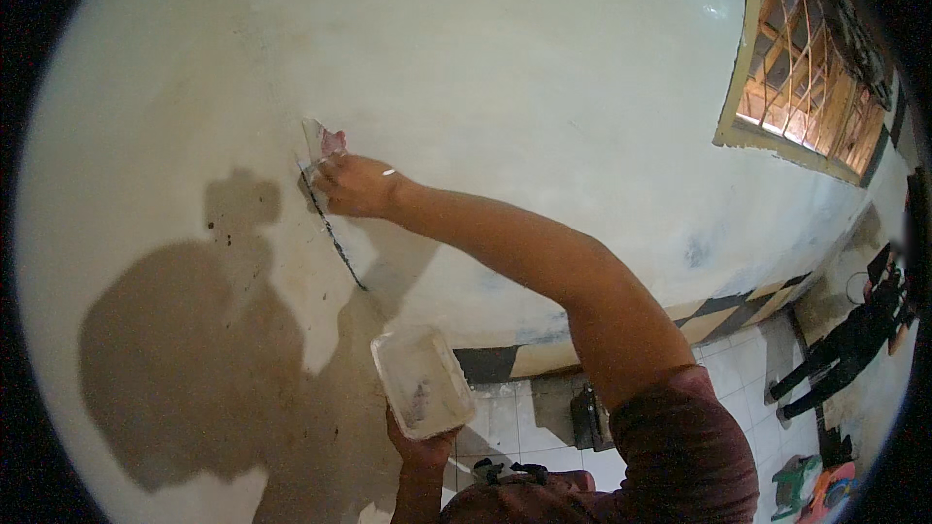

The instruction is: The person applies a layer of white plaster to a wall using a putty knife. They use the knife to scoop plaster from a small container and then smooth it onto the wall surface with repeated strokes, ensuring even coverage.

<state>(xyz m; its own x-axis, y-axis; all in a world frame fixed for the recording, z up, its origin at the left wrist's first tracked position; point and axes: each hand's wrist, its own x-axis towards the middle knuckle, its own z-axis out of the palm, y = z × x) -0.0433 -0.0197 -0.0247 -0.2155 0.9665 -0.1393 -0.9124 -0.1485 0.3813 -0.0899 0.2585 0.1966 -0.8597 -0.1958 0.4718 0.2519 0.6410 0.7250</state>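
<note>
My left hand point(421, 442) grips a pale rectangular plastic tub point(388, 378) from below. The tub is tilted so that its inside shows, with a grey smear of residue on the bottom. My right hand point(359, 186) reaches across to the wall, its fingers closed around a thin, pale flat piece with a pinkish-red part point(332, 143); its exact kind I cannot make out. A dark, narrow crack point(335, 241) runs slantwise down the wall from beside the right fingers. The fingers hide part of the wall at the crack's upper end.
The pale wall point(505, 68) fills most of the view, with my shadow on its left. A barred window point(806, 68) is at upper right. Black and cream tiles point(714, 307) edge the white floor. A person in dark clothes point(854, 340) stands far right, near colourful objects point(825, 490).
</note>
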